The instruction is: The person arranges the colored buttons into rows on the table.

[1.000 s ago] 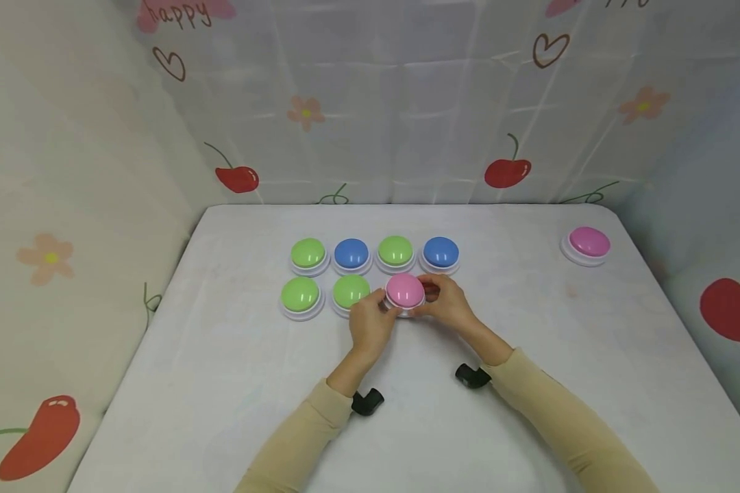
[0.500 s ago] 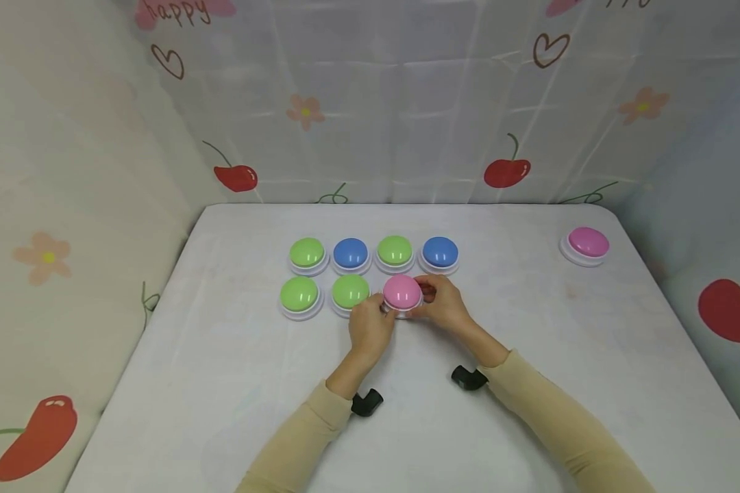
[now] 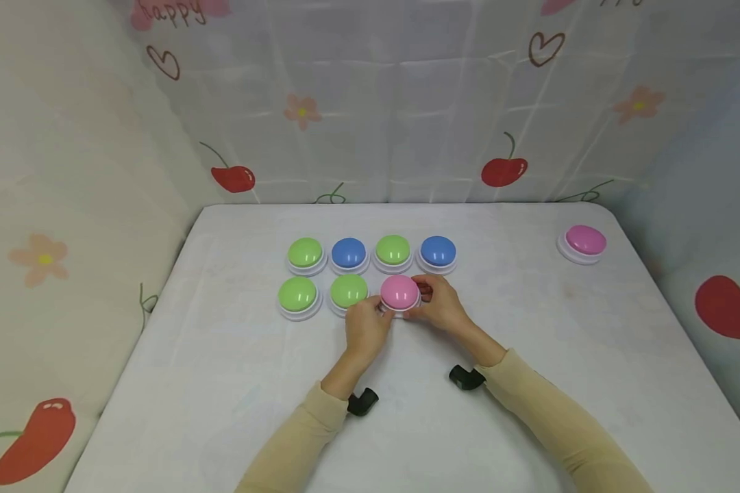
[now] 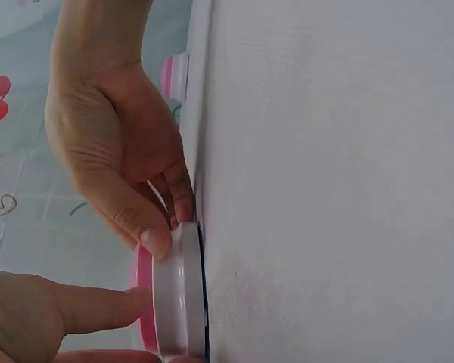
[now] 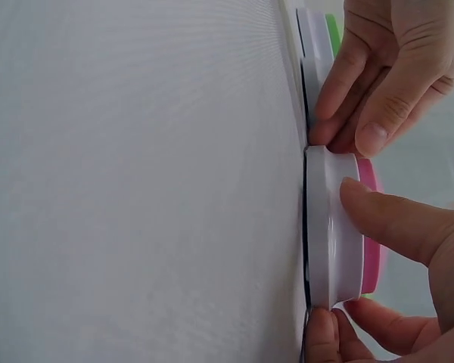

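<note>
A pink push button [image 3: 399, 292] with a white round base sits on the table at the right end of the front row. My left hand [image 3: 366, 332] grips its left side, thumb at the near edge. On the other side my right hand [image 3: 444, 305] holds it between thumb and fingers. In the right wrist view the white base [image 5: 333, 227] stands on edge in the tilted picture, low against the tabletop. A green button [image 3: 349, 292] stands just left, partly covered by my left hand. Green and blue buttons, such as this blue one [image 3: 438, 252], line the row behind.
Another green button [image 3: 297, 294] stands at the front row's left end. A second pink button [image 3: 586, 241] is apart at the back right of the white table [image 3: 222, 383]. A patterned curtain [image 3: 395, 103] hangs behind the table's far edge. Black wrist devices [image 3: 362, 402] show below both hands.
Both hands have shifted the pink button slightly left, closer to the green one beside it. Their hold on it looks the same, and the head view has moved a little.
</note>
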Demonstrator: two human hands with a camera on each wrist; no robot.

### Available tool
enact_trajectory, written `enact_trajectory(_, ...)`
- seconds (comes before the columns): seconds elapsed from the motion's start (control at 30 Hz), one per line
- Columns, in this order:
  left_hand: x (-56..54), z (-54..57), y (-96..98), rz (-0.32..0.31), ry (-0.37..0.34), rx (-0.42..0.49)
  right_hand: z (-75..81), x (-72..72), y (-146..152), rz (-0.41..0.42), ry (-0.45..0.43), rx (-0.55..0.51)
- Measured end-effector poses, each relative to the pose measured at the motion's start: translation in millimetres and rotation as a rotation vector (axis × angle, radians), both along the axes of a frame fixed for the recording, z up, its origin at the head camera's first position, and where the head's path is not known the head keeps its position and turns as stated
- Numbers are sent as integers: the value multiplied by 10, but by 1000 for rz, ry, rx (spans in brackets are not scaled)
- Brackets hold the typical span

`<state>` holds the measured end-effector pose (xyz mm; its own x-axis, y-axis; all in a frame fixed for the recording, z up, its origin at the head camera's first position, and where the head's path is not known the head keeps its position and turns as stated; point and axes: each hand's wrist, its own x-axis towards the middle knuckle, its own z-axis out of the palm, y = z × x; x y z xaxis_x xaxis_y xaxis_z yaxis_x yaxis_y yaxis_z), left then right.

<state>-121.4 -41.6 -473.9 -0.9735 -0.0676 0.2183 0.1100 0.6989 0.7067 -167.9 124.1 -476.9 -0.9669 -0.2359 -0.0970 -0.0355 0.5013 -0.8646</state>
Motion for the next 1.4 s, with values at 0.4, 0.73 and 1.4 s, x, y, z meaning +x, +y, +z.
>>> enact_trajectory(0.4,129,291,70,-112,154,260,326,91,482,-114,-62,-27)
enact_trajectory(0.73,170,344,382,-328,31,462,443,-447,1791,-712,176,34)
enact_trajectory(1.4,199,214,917,-432,-90,575,82,-720,2751,-906,-202,76)
